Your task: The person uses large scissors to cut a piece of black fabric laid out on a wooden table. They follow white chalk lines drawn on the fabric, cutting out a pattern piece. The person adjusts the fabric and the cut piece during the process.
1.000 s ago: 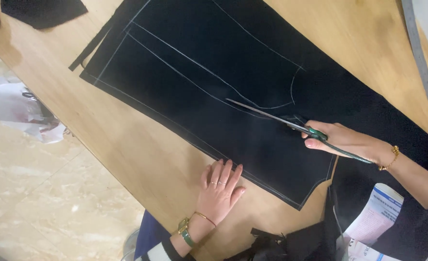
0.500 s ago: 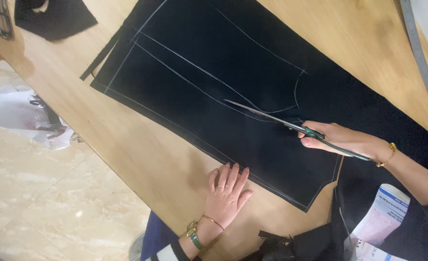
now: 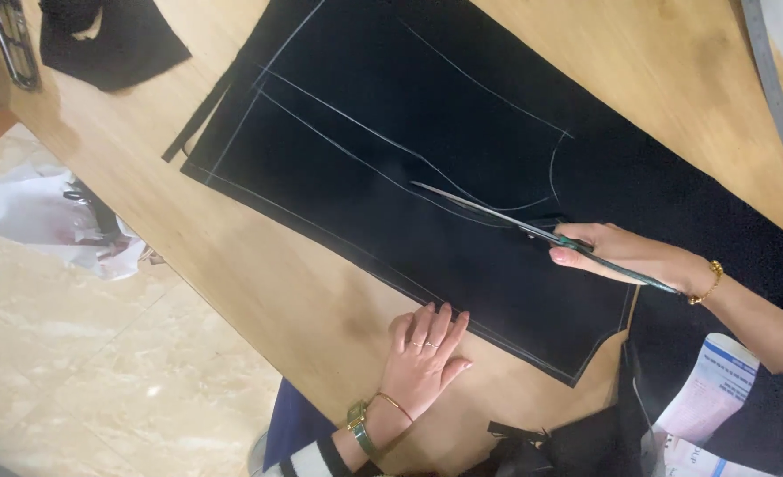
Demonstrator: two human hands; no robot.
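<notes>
— What is the big piece of furniture here?

— A wooden table [image 3: 259, 265] with a pale, honey-coloured top, running slantwise across the view. Its grain shows, and soft light lies evenly on it, with faint shadows.

— And below the table's near edge?

— A floor [image 3: 82, 371] of glossy beige marble-like tiles with cloudy veining. A crumpled white bag [image 3: 51, 221] lies on it, just beside the table's edge.

— Anything at the table's far corner?

— A scrap of dark cloth [image 3: 113, 40] rests on the wood there, and a metal-framed object [image 3: 11, 40] lies next to it, too small to tell apart.

— The opposite side?

— A grey strip [image 3: 775, 97] runs along the table's far edge, with a pale surface beyond it.
</notes>
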